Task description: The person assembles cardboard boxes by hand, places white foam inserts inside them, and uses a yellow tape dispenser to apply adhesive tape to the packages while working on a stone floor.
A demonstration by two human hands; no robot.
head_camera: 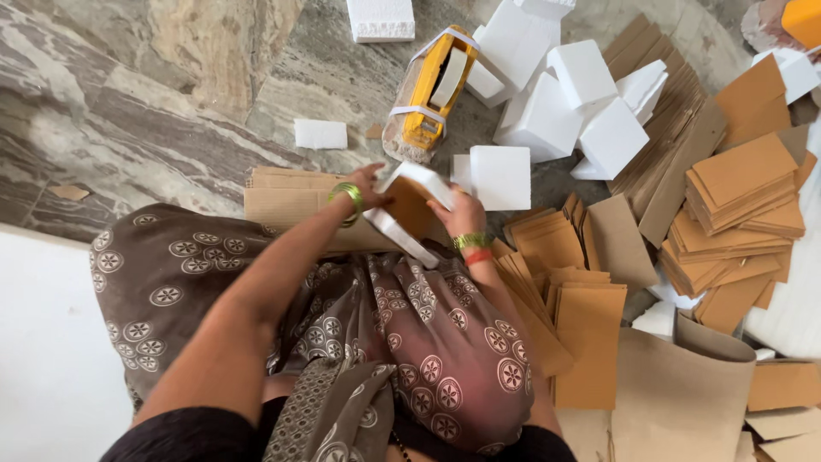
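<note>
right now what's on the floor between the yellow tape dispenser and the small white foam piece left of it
In the head view, only a small brown cardboard scrap lies between the yellow tape dispenser and the small white foam piece; otherwise bare marble floor.

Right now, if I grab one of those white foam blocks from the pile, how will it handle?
The white foam blocks look like packing foam, so probably very light for their size. They seem stiff, with flat faces and crisp edges, so unlikely to roll, though corners may crumble. Heaped loosely, neighbours could tumble when one is pulled.
</note>
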